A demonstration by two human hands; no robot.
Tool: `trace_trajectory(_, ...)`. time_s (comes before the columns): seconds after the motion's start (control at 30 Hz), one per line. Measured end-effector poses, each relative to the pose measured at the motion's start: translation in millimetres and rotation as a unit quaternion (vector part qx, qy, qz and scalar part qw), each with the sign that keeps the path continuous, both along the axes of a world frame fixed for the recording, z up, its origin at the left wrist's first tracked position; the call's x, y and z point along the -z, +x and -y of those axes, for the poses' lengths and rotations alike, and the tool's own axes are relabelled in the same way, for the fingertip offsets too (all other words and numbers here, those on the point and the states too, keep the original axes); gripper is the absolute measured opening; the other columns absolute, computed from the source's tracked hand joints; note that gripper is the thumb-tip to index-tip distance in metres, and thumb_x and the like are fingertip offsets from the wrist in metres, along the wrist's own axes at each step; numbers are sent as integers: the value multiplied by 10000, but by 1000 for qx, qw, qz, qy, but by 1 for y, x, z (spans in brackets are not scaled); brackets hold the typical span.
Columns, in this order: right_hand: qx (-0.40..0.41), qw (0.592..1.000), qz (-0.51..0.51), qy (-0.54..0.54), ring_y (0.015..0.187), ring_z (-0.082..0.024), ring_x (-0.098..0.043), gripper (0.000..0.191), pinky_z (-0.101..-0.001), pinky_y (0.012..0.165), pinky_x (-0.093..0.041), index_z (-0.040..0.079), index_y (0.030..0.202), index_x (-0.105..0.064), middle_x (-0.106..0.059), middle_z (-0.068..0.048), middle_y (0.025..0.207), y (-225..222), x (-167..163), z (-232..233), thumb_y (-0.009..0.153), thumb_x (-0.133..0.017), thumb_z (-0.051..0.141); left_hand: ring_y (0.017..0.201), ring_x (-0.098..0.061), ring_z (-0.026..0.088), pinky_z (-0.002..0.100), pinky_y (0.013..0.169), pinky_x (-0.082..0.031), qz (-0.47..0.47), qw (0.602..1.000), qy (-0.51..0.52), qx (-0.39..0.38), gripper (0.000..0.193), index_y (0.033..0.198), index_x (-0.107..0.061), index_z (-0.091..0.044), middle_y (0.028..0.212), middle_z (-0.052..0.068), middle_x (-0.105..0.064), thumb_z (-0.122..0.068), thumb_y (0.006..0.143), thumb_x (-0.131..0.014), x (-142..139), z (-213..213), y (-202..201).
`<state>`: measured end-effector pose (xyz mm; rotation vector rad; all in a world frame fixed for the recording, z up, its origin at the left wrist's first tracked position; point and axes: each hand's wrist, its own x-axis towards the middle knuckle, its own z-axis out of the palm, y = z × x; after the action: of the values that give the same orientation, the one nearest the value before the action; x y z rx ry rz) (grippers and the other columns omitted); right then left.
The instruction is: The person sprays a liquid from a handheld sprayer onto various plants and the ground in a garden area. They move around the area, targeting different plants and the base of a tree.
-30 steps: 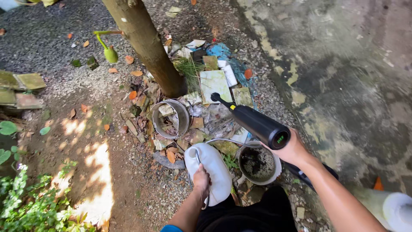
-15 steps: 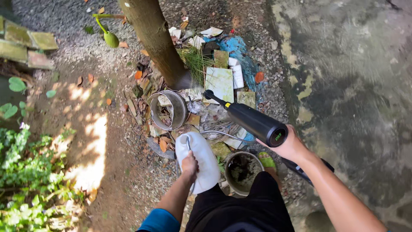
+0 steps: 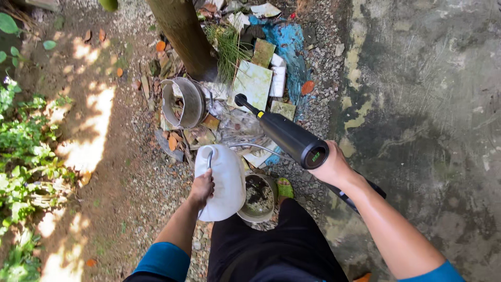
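At the far left, sun patches and green plants (image 3: 23,151) edge the gravel; nothing of yours is there. Moving in, your left hand (image 3: 202,187) is clenched around the handle of the white jug (image 3: 225,180), which hangs from your fist at knee height, its body just right of your knuckles and over the rim of the dirty pot (image 3: 258,197) beside your foot. A thin hose (image 3: 255,148) runs from the jug toward the sprayer. If you let the jug swing or tilt, it could slop its contents or tug that hose taut, I judge. Above, an open metal tin (image 3: 181,103) lies tipped on its side among broken tiles (image 3: 254,83) at the tree trunk (image 3: 183,34). On the right, your right hand (image 3: 334,168) grasps the black sprayer (image 3: 284,134) at its rear; the barrel juts forward and left, nozzle over the litter. The loose rubble underfoot looks like a likely stumble.
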<state>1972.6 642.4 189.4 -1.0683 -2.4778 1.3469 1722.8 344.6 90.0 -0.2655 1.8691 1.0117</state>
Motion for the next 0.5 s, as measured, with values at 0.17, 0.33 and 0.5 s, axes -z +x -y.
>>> trace_trajectory(0.17,-27,999,-17,-20,764,-276,-769,305,-383,707,-566,-3,859,-723,-759,-175,788,8,7,-29,716,-860,229,470,-411,113,306,437,-337,-5,1000,-13,21,381,847,-537,-116,601,-34,-449,-447,1033,-511,1,-20,27)
trace_trajectory(0.33,-36,999,-1,10,828,-231,-779,315,-367,748,-586,-11,923,-753,-775,-173,854,6,7,-51,750,-836,239,471,-403,114,305,434,-338,1,1000,-6,-5,384,850,-552,-122,600,-34,-443,-456,1033,-508,-2,-38,48)
trace_trajectory(0.5,-43,999,-20,-9,855,-218,-765,475,-362,789,-575,-26,999,-732,-780,-153,929,12,11,-66,712,-904,311,466,-380,122,322,420,-304,-2,998,28,-56,378,860,-543,-128,605,-33,-442,-468,1026,-530,-2,-59,73)
